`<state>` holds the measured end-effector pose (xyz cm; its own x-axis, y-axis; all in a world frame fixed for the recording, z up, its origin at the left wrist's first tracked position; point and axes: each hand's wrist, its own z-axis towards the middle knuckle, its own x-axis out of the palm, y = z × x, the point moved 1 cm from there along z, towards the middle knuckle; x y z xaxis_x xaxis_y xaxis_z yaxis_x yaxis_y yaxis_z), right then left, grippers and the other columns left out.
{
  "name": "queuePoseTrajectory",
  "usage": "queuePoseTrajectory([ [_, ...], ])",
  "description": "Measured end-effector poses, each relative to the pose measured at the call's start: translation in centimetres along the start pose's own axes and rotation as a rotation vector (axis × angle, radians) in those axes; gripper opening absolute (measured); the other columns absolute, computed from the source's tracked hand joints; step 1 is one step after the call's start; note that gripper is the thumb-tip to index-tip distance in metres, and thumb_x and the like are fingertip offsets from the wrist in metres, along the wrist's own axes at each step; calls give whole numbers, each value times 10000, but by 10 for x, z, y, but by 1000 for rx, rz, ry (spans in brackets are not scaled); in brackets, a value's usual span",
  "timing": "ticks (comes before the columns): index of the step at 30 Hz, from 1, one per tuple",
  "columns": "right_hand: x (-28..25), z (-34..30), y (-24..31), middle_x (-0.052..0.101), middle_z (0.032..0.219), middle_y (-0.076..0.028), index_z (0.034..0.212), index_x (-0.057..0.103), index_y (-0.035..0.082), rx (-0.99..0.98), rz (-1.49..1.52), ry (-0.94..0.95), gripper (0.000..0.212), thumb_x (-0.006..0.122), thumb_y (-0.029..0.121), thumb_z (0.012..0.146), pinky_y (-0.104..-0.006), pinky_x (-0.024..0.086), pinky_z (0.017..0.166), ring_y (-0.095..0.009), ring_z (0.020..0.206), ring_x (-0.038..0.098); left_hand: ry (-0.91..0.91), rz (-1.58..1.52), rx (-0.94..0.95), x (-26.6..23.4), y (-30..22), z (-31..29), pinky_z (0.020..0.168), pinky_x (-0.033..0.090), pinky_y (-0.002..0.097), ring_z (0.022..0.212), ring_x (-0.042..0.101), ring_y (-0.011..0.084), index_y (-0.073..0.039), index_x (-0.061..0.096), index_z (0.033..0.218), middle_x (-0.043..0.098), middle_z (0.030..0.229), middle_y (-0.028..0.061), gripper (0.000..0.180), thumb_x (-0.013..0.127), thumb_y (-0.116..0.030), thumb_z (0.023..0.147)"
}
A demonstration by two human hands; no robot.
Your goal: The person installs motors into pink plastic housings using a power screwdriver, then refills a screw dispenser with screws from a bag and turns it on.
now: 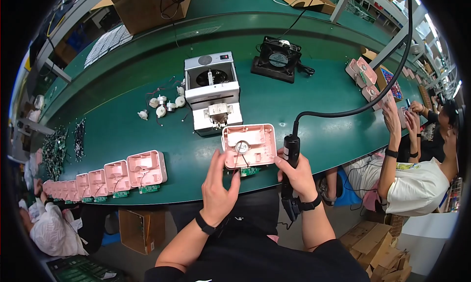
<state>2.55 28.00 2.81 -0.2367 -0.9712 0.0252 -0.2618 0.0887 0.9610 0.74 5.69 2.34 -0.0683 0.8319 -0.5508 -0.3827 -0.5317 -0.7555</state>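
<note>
In front of me, a pink plastic housing (265, 142) lies with its hollow side up at the table's near edge. A round metal speaker-like part (242, 147) and thin wires sit inside it, and a green circuit board (249, 171) hangs by its near side. My left hand (219, 189) is at the housing's left near corner, fingers stretched and thumb apart, holding nothing. My right hand (299, 176) is wrapped round a black corded electric screwdriver (291, 149), its thumb side close by the housing's right near corner. Whether it touches the housing is hard to tell.
A white and silver machine (213, 93) stands beyond the housing, with small white motors (162, 105) left of it. A black fan (278, 60) sits behind. More pink housings (145, 168) line the left edge. The screwdriver's cable (343, 114) arches right, toward co-workers.
</note>
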Motion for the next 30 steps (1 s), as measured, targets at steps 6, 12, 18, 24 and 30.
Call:
queuePoseTrajectory([
  [6,-2,1,-10,613,900,-68,1095,586,-48,9,-33,10,277,696,128,910,-259,460,505,-123,553,578,127,-283,-251,-2,17,-17,1043,463,426,1247,574,388,76,321,1475,525,1380,293,705,668,-135,898],
  [12,-16,-4,-8,617,839,-44,1067,595,-35,-6,39,-31,298,729,175,903,-259,460,503,-115,552,580,223,-296,-256,15,5,-12,1043,456,426,1231,574,401,95,310,1469,528,1369,292,729,666,-200,905],
  [18,-61,10,-4,604,858,-47,1103,589,-6,-104,13,-193,319,713,234,933,-277,475,481,-128,547,585,340,-338,-88,71,-19,21,1026,467,419,1208,589,389,97,330,1444,543,1343,288,739,684,-233,885],
  [24,-117,22,3,614,859,-44,1106,582,26,-84,88,-472,352,719,298,928,-273,476,477,-129,532,567,397,-465,-95,135,-36,61,1014,494,412,1218,596,359,79,346,1452,574,1322,265,746,700,-262,891],
  [30,-112,-33,1,686,1005,-88,1145,566,35,-121,170,-601,336,694,274,948,-262,439,474,-113,530,530,410,-610,9,197,-60,82,989,482,440,1150,607,403,77,475,1261,612,1230,283,596,697,-261,823],
])
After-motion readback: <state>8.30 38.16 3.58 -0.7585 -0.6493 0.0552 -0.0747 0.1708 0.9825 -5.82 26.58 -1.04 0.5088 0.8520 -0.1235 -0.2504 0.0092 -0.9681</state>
